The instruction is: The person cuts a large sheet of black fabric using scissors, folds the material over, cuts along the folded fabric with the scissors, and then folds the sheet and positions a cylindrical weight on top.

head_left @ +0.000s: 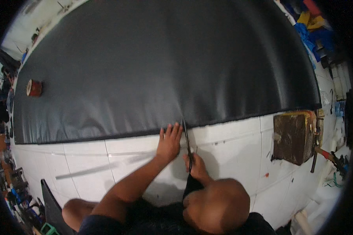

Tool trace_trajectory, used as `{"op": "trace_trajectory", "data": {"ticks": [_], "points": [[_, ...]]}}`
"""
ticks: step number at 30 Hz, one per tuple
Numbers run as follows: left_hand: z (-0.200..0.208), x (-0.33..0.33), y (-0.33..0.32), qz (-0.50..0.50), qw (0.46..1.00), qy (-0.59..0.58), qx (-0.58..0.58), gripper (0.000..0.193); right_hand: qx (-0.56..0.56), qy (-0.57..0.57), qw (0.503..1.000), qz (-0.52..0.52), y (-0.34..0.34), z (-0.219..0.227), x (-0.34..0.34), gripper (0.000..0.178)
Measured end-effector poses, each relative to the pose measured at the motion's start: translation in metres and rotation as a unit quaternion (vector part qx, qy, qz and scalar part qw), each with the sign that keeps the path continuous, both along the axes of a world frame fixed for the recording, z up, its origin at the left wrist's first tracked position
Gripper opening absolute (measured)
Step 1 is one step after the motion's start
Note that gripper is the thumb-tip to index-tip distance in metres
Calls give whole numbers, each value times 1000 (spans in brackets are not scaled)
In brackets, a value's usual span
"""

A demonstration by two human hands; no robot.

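Note:
A wide black sheet of leather-like material lies spread over the white tiled floor, its near edge running across in front of me. My left hand rests flat at that edge, fingers stretched out and fingertips on the sheet. Just to its right, my right hand is closed round the handles of a pair of scissors. The long blades point away from me, and their tips meet the sheet's near edge beside my left fingers. Part of the handles is hidden by my right hand.
A reddish roll sits on the sheet at far left. On the right stands a worn dark block, with a hammer-like tool next to it. A straight grey strip lies on the tiles. Clutter lines both sides; my bent knee is close by.

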State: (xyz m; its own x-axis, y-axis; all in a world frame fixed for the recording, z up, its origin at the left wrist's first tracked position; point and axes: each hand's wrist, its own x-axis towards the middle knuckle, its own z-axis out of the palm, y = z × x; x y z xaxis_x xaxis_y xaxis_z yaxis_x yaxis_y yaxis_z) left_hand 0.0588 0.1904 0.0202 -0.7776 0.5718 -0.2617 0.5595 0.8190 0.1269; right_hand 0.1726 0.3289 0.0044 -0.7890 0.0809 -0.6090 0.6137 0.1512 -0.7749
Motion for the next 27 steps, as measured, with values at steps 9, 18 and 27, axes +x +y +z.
{"op": "trace_trajectory", "data": {"ticks": [9,18,27], "points": [[14,6,10,-13,998,-67,-7,75,102,78,991,29,3,-16,-23,50],[-8,3,2,-18,998,-47,-28,70,49,48,998,11,2,-13,-38,53],[5,3,4,-5,996,-88,-20,68,-59,59,994,-66,0,24,-97,49]]}}
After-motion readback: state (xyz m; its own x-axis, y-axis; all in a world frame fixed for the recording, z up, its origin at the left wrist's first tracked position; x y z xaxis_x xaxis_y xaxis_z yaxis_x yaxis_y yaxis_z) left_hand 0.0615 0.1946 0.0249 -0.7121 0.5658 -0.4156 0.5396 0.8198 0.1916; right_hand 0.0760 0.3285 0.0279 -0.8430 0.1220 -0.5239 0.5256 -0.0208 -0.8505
